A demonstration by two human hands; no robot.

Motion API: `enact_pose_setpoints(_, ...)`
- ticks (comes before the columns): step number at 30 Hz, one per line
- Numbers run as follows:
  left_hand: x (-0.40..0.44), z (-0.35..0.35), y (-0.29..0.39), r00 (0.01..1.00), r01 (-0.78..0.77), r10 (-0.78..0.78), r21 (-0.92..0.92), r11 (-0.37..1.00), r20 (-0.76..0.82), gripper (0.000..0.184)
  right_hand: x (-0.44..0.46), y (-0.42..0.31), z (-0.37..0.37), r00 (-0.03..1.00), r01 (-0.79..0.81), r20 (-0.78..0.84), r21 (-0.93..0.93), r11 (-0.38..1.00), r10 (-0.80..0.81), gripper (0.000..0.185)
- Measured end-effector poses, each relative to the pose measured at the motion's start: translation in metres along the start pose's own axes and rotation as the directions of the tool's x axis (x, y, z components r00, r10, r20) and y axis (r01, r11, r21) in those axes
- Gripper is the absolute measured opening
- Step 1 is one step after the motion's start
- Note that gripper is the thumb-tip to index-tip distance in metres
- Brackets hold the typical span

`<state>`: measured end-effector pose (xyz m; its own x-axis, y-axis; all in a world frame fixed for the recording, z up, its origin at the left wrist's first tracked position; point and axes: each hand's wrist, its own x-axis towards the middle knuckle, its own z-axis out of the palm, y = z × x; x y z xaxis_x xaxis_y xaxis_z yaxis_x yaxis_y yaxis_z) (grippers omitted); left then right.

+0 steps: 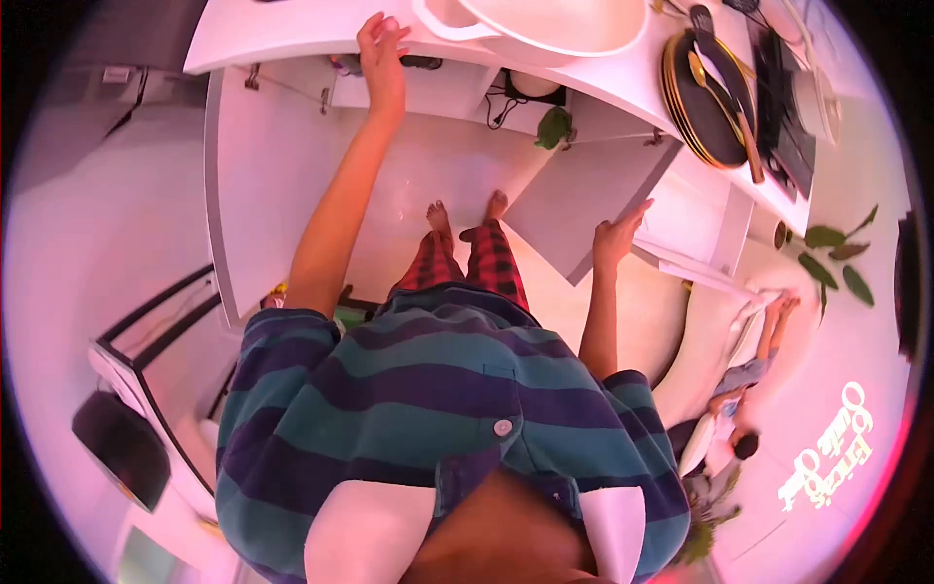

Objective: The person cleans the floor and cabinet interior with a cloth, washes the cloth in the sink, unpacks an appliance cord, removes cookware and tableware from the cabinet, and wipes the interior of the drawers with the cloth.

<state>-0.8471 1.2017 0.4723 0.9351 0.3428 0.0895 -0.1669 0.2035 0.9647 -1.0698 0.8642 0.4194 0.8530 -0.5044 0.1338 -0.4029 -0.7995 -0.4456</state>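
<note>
My left hand (pixel 382 63) is raised at the front edge of the white countertop (pixel 292 34), fingers loosely bent and apart, with nothing visible in it. Close to its right on the counter stands a large white pot (pixel 555 34) with a loop handle. Lower down, my right hand (pixel 618 238) is at the free edge of a grey cabinet door (pixel 593 195) that hangs open; its fingers are bent around that edge, partly out of sight. Another cabinet door (pixel 216 185) stands open at the left, beyond my left forearm.
Black gold-rimmed plates (pixel 720 127) with cutlery sit on the counter at the right. Inside the cabinet are a black cable (pixel 501 112) and a green leafy item (pixel 555 127). An open drawer (pixel 700 268) juts out at right. Another person (pixel 744 389) is on a pale sofa (pixel 710 302).
</note>
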Motion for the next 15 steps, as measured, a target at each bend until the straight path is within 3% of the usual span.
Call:
enact_pose_setpoints(5,0.011,-0.007,-0.010,0.958,-0.273,0.197,0.447,0.852,0.209,0.042,0.001,0.014,-0.020,0.996,-0.061,0.064,0.028,0.998,0.059,0.088)
enact_pose_setpoints(13,0.026,-0.018,-0.017,0.892,-0.374,0.216,0.379,0.846,0.398,0.036,0.001,0.046,-0.048,0.991,0.120,0.062,0.036,0.992,-0.122,0.091)
enact_pose_setpoints(15,0.026,-0.017,-0.015,0.883,-0.384,0.218,0.375,0.844,0.415,0.036,0.005,0.051,-0.055,0.989,0.080,0.123,0.023,0.997,-0.082,0.090)
